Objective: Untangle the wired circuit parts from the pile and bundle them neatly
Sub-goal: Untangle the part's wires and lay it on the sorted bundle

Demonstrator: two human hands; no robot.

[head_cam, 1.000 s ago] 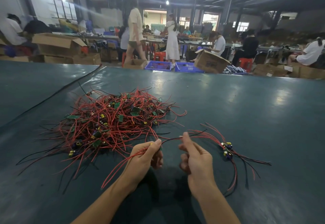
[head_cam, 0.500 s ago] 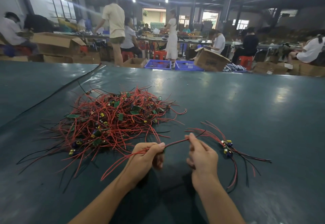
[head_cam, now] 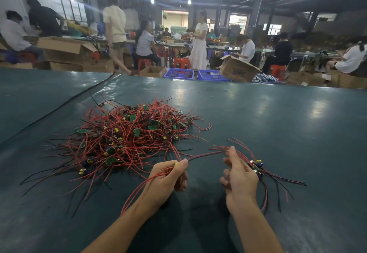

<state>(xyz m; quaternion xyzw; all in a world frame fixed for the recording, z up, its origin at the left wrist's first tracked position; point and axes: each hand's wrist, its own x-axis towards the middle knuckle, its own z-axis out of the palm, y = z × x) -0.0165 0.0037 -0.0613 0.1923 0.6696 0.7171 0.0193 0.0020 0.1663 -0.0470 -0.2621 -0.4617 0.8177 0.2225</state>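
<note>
The pile of wired circuit parts [head_cam: 127,135] sits left of centre on the green table mat [head_cam: 278,123], still a thick knot of red and black leads with small green boards caught in it, so you are early in the job. Just below and right of it, your left hand [head_cam: 168,175] is curled round a few red wires, thumb and forefinger pinching them where they leave the fist, and their loose tails trail down towards the lower left. From that pinch one red lead [head_cam: 206,154] runs right across the gap to your right hand [head_cam: 240,175]. That hand has its lower fingers curled and its forefinger raised at the lead's far end, but the grip is turned away from the camera and I cannot tell whether it pinches the lead or only touches it. Close behind it, right of centre, lies the sorted set [head_cam: 257,166] of a few freed parts, wires fanned to the right. You appear to be drawing one part straight. Next, lay it alongside that set with boards and leads aligned, taking care that nothing drags out of the pile. Compared with a second ago, your hands have spread apart, the right one moving over to the sorted set, and the lead between them has lengthened.
</note>
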